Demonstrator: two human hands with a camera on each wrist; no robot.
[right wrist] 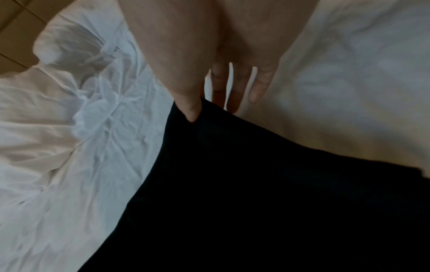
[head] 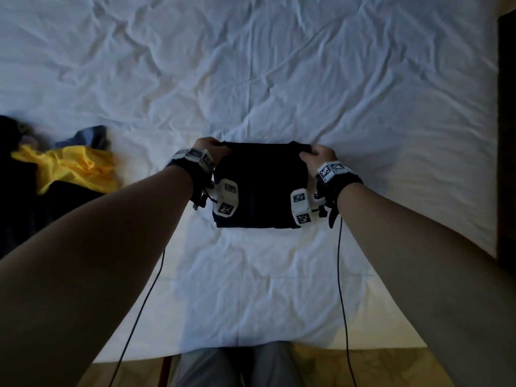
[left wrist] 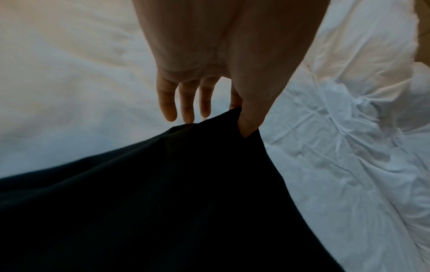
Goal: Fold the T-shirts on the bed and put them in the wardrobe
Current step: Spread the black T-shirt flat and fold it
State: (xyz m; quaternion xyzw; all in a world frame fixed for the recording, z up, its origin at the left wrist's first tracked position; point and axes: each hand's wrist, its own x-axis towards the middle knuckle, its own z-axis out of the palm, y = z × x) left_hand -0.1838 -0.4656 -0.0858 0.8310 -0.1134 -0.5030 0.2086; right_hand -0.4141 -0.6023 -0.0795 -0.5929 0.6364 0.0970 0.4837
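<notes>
A black T-shirt [head: 262, 185], folded into a rough square, lies in the middle of the white bed [head: 251, 79]. My left hand [head: 208, 145] pinches its far left corner between thumb and forefinger, and in the left wrist view the black T-shirt [left wrist: 163, 202] hangs from that left hand [left wrist: 237, 117]. My right hand [head: 317, 155] pinches the far right corner; the right wrist view has the black T-shirt [right wrist: 256, 202] caught under the thumb of the right hand [right wrist: 197, 108]. The other fingers of both hands hang straight behind the cloth.
A heap of unfolded clothes sits at the left bed edge: a yellow shirt [head: 72, 166], a blue garment [head: 89, 135] and dark cloth [head: 25, 213]. A dark piece of furniture [head: 506, 135] borders the bed on the right. My legs [head: 237, 364] stand at the near edge.
</notes>
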